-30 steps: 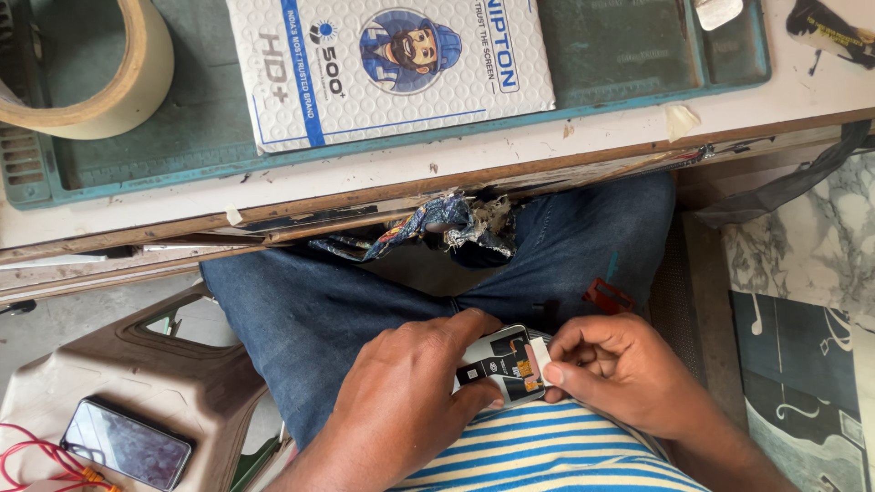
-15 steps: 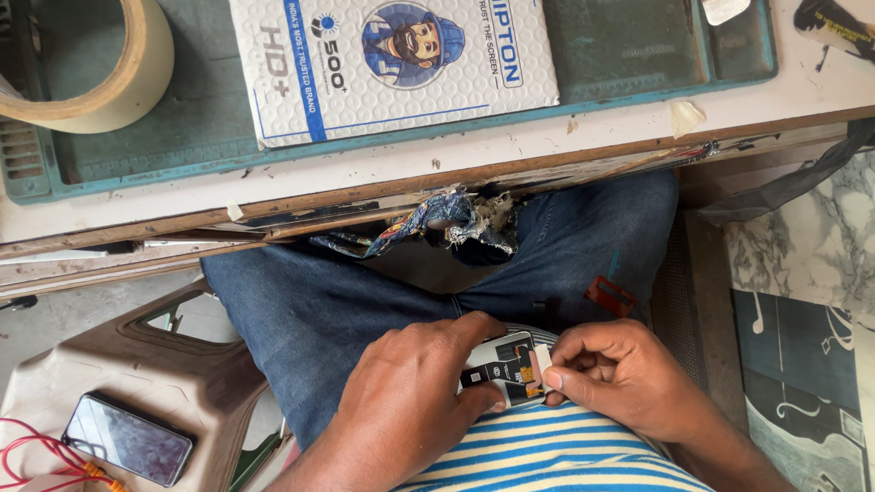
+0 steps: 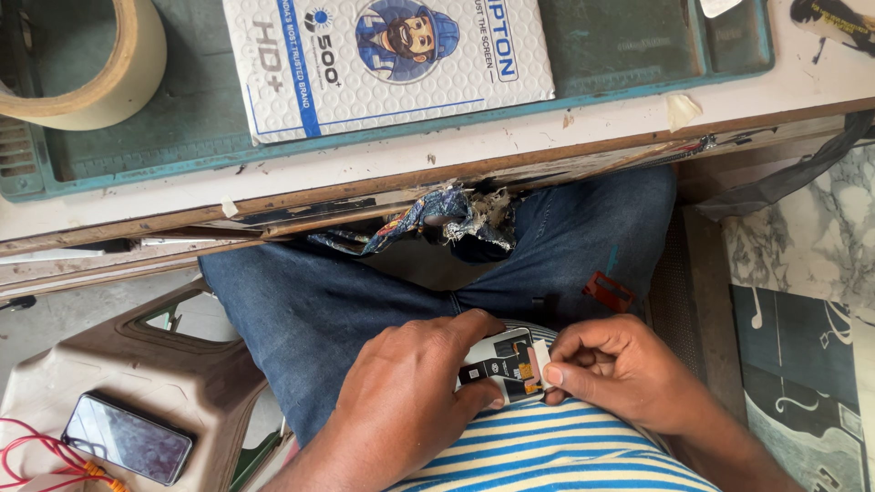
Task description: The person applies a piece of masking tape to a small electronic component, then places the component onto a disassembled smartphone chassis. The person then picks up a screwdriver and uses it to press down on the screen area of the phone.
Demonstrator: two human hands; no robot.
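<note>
My left hand [image 3: 410, 392] rests on my lap and grips a small flat phone part [image 3: 501, 364] with a dark flex strip and orange contacts. My right hand [image 3: 620, 374] pinches a pale tab or film [image 3: 541, 355] at the part's right edge between thumb and forefinger. Both hands sit against my striped shirt [image 3: 547, 451], over blue jeans [image 3: 346, 301]. Most of the part is hidden under my left fingers.
A workbench edge [image 3: 474, 169] runs above my knees with a green mat [image 3: 182, 118], a white bubble-wrap package [image 3: 383, 59] and a tape roll [image 3: 100, 73]. A plastic stool [image 3: 109, 383] at lower left bears a phone [image 3: 128, 437] and red wires [image 3: 36, 456]. Crumpled foil [image 3: 447, 219] hangs under the bench.
My hands hold almost the same place; the right fingers have shifted slightly along the tab at the part's edge. The view has drifted a little.
</note>
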